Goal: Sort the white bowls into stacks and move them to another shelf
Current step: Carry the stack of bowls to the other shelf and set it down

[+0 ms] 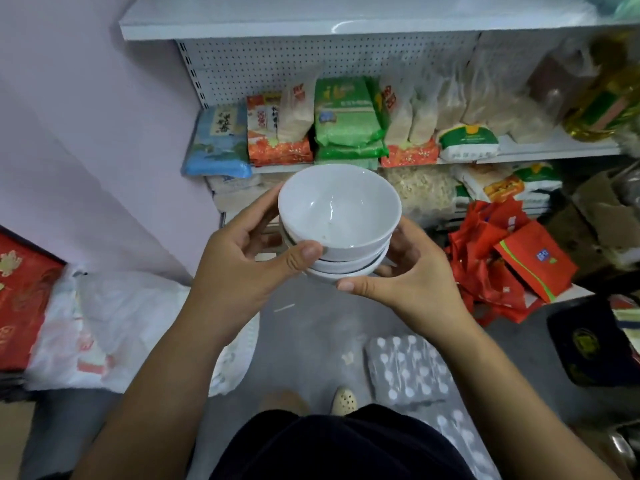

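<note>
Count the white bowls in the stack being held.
3. The top bowl sits nested in a second bowl, which sits in a third bowl at the bottom. The left hand and right hand grip the stack, so their fingers may hide another.

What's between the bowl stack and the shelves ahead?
Nothing visible in the gap: the left hand and right hand hold the stack of bowls free in front of the shelves. The middle shelf is lined with bags along its front; the top shelf shows bare board.
</note>
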Motion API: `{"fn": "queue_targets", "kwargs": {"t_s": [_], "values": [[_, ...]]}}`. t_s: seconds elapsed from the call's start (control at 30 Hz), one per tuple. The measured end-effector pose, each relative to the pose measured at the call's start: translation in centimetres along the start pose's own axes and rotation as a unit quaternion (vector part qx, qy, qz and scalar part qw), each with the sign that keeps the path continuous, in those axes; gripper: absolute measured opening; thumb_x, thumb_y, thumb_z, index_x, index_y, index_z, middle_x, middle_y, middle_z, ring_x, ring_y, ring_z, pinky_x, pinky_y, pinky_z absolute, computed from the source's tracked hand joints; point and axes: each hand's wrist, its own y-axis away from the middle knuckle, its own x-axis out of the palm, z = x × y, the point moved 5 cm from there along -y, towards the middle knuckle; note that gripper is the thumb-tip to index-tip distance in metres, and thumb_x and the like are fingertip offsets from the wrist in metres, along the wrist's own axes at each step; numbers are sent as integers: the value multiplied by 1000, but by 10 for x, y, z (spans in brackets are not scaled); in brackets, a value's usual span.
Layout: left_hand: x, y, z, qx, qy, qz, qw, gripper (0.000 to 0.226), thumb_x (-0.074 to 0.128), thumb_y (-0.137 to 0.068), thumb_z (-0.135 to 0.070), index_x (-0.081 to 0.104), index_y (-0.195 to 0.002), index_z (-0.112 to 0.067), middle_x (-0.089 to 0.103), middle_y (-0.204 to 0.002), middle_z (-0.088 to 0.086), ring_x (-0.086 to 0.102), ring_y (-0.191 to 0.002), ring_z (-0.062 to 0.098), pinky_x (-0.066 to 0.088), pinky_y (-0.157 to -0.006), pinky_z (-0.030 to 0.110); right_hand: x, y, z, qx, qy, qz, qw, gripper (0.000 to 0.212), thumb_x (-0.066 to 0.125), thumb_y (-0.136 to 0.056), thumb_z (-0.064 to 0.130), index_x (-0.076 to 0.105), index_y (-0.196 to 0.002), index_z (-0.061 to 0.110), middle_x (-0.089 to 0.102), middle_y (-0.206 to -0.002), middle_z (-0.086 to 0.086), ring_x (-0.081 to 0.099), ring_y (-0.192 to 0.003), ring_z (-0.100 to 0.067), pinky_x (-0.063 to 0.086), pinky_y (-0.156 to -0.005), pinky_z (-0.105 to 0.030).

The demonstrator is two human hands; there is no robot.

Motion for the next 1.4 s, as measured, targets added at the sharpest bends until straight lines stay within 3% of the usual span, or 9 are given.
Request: {"fn": "queue_targets", "kwargs": {"t_s": [0.23,0.37,0.5,0.67,0.77,0.83,0.97,1.13,1.4], "values": [[-27,-85,17,-16,19,-27,999,72,88,-65,-41,64,-134,-44,68,-135,-15,65,-125,15,54,-103,49,11,-97,-12,23,25,20,999,103,98,-55,20,51,-147,23,65,-139,4,60,-131,-15,53,-104,-51],[-46,-151,22,-9,25,-20,999,79,92,-65,-36,62,-139,-38,67,-136,-18,64,-127,10,57,-101,39,19,-164,-12,18,30,19,999,99,97,-57,15,52,-145,24,66,-137,5,61,-129,-13,55,-103,-43],[-74,-231,12,12,27,-12,999,75,89,-65,-40,64,-135,-44,67,-137,-16,63,-129,18,53,-104,54,30,-239,3,-7,26,-6,1000,96,95,-58,9,53,-143,23,68,-134,4,63,-126,-12,58,-95,-28],[-115,-322,-12,47,11,27,998,80,91,-69,-37,60,-143,-36,66,-140,-14,63,-129,20,56,-102,52,56,-330,25,-37,29,-22,999,98,96,-56,11,54,-144,23,69,-132,2,64,-126,-16,58,-99,-37],[-133,-367,-25,65,16,49,997,79,91,-72,-28,59,-144,-28,68,-138,-10,65,-127,22,60,-96,40,68,-372,35,-49,24,-45,997,97,97,-55,6,56,-141,25,70,-131,3,64,-124,-13,58,-95,-29],[-143,-394,-26,71,19,55,996,76,89,-73,-27,59,-143,-26,67,-139,-8,64,-129,22,58,-100,43,72,-398,42,-53,27,-48,997,96,97,-56,2,56,-140,22,71,-129,4,65,-122,-11,58,-89,-23],[-162,-446,-29,79,29,42,996,76,90,-71,-27,61,-141,-27,68,-138,-9,65,-127,21,59,-97,47,78,-456,53,-66,59,-37,995,94,98,-57,6,56,-140,23,70,-129,8,65,-122,-10,58,-96,-30],[-179,-509,-36,90,49,17,995,76,81,-72,-20,57,-144,-22,69,-137,-10,73,-110,17,62,-81,31,85,-535,64,-93,109,-18,990,95,100,-58,20,55,-141,28,68,-131,14,62,-123,-2,57,-99,-31],[-208,-615,-31,98,26,-53,993,74,79,-77,-22,54,-147,-26,64,-142,-12,70,-118,23,63,-87,42,96,-683,54,-93,107,40,989,103,101,-55,26,48,-143,31,62,-137,13,61,-125,-6,57,-100,-37]]}}
